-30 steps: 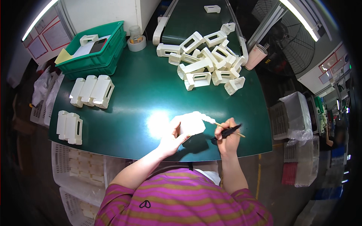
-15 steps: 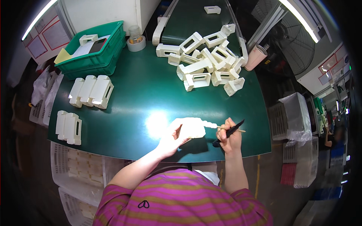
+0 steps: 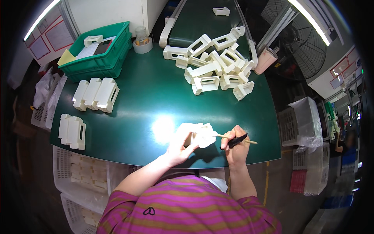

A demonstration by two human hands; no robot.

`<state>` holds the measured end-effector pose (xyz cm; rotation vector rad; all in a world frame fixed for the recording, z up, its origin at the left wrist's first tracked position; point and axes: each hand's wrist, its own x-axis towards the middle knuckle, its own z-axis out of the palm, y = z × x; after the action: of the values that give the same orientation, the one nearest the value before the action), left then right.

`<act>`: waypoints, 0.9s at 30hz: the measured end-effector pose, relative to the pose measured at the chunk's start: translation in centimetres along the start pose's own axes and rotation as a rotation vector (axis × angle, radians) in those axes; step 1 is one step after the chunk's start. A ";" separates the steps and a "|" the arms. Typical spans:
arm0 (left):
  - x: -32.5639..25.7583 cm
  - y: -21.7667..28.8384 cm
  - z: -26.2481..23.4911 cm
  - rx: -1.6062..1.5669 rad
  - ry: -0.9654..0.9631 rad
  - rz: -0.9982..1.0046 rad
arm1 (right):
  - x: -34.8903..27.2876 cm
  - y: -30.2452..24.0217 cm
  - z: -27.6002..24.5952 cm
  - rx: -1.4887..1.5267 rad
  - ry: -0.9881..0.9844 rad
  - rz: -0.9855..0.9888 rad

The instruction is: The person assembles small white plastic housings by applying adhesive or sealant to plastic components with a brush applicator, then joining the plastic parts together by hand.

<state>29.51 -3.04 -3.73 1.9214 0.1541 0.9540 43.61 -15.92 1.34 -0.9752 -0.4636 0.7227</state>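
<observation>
My left hand (image 3: 181, 145) is closed round a cream-white plastic housing (image 3: 205, 135), held just above the table's near edge with one end turned to the right. In my right hand (image 3: 236, 150) a thin pale wooden stick (image 3: 251, 142) is pinched, its left end meeting the housing's right end. A white piece on that tip is mostly hidden in or against the housing. The same fingers also grip a slim black tool (image 3: 237, 140), slanting across the stick; its kind is not clear.
On the green table (image 3: 144, 97), loose white housings (image 3: 206, 69) are heaped at the far right before a conveyor belt (image 3: 194, 23). Two stood-up rows of housings (image 3: 93, 95) line the left, near green crates (image 3: 93, 68) and a tape roll (image 3: 143, 46). A pink cup (image 3: 266, 60) stands far right.
The housing has turned so its end faces the stick. The stick has moved left, and the white ribbed piece on its tip, fully visible before, is now mostly hidden at the housing.
</observation>
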 end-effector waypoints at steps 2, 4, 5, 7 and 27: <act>-0.1 -0.2 0.1 0.003 0.024 0.032 | 0.0 0.3 0.5 0.000 0.064 -0.047; 0.0 -0.1 0.2 0.004 0.049 0.062 | -0.2 0.5 0.7 0.012 0.082 -0.047; 0.1 0.0 0.1 0.011 0.044 0.065 | -0.2 0.5 0.7 0.025 0.101 -0.046; 0.2 0.2 0.0 0.022 0.042 0.065 | -0.3 0.7 0.6 0.057 0.121 -0.021; 0.5 0.3 -0.2 0.102 0.077 0.005 | 0.1 1.7 -1.8 -0.298 0.299 -0.075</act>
<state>29.62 -2.87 -3.15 1.9798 0.2475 1.0415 44.25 -16.33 -0.99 -1.3157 -0.3478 0.4363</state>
